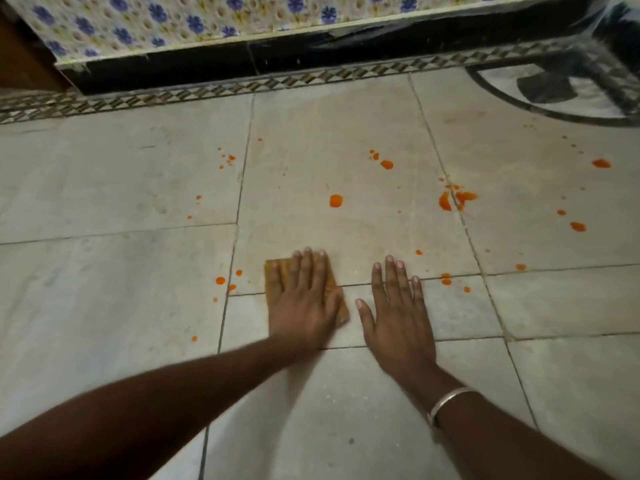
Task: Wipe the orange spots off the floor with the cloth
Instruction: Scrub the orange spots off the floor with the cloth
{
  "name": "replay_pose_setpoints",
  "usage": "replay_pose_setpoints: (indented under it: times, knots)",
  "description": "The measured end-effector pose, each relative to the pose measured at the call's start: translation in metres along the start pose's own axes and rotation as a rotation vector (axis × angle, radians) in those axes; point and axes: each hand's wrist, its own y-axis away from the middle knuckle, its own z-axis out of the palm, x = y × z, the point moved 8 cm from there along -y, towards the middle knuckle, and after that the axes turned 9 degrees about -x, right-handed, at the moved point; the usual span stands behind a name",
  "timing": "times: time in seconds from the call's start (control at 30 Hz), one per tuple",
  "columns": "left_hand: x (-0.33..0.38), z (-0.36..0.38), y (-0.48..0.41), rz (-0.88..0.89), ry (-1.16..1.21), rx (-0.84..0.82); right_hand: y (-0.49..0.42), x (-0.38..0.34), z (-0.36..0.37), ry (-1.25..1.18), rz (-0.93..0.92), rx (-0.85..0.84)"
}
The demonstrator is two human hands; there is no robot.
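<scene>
- cloth (343, 313): brownish-orange, lying flat on the floor (104, 271) (pale stone tiles), across a grout line. Mostly hidden under the left hand; only its far-left corner & right edge show.
- left hand (304, 306): palm down on top of the cloth, fingers straight & close together, pressing it to the tile. Fingertips reach approx. to the cloth's far edge. No curl round it, no pinch.
- right hand (398, 323): just right of the cloth, not touching it. Palm flat on bare tile, fingers straight & slightly spread, thumb out toward the cloth. Holds nothing.
- silver bangle (446, 401): on the right wrist, nearer the camera than the cloth.
- orange spots, all placed vs. the cloth:
- small dots (220, 280) just to its left, by the grout line.
- one round blob (335, 200) straight beyond it, well apart.
- a larger drop w/ a few small ones (387, 164) farther beyond, a bit right.
- smeared cluster (457, 199) beyond & to the right, on a grout line.
- few dots (446, 281) to its right, past the right hand.
- more blobs (601, 163) well off to the right.
- tiny specks (230, 157) beyond & to the left.
- border strip (242, 86): diamond pattern, far beyond the cloth, w/ black skirting (207, 64) & blue-flower tiles (173, 22) behind it.
- round dark-rimmed thing (554, 109): far beyond-right of the cloth, cut by the frame edge; can't tell what it is.
</scene>
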Motion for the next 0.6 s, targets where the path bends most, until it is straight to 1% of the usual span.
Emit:
replay_pose_setpoints:
  times: [0.03,0.1,0.17,0.27,0.33,0.37,0.4,0.47,0.53,0.6]
  knots:
    - [0.014,0.003,0.004,0.054,-0.011,-0.013,0.000,0.001,0.000,0.013,-0.003,-0.004]
    - [0.022,-0.005,-0.015,0.165,-0.001,-0.017,-0.001,0.002,-0.001,0.021,-0.011,0.000]
    - [-0.007,-0.015,-0.042,0.174,-0.031,-0.023,0.000,0.004,0.000,0.003,-0.021,-0.003]
    - [-0.097,-0.021,-0.058,-0.064,-0.056,-0.054,0.002,0.002,-0.002,-0.010,-0.021,0.010]
    - [-0.144,-0.015,-0.036,-0.188,0.053,-0.028,0.000,0.000,-0.002,-0.015,-0.020,0.013]
    - [-0.152,-0.009,-0.018,-0.226,0.102,-0.020,0.000,0.001,-0.002,-0.015,-0.019,0.015]
    - [-0.150,-0.002,0.002,-0.264,0.115,-0.012,0.000,0.002,-0.003,-0.010,-0.012,0.016]
    - [-0.120,0.009,0.036,-0.297,0.063,0.010,0.001,-0.002,-0.004,-0.007,0.006,0.017]
    - [-0.086,0.014,0.037,-0.222,0.058,0.010,-0.003,-0.028,-0.004,-0.023,-0.037,0.030]
    - [-0.070,0.005,0.012,-0.091,0.031,0.025,-0.011,-0.063,-0.001,-0.039,-0.123,0.033]
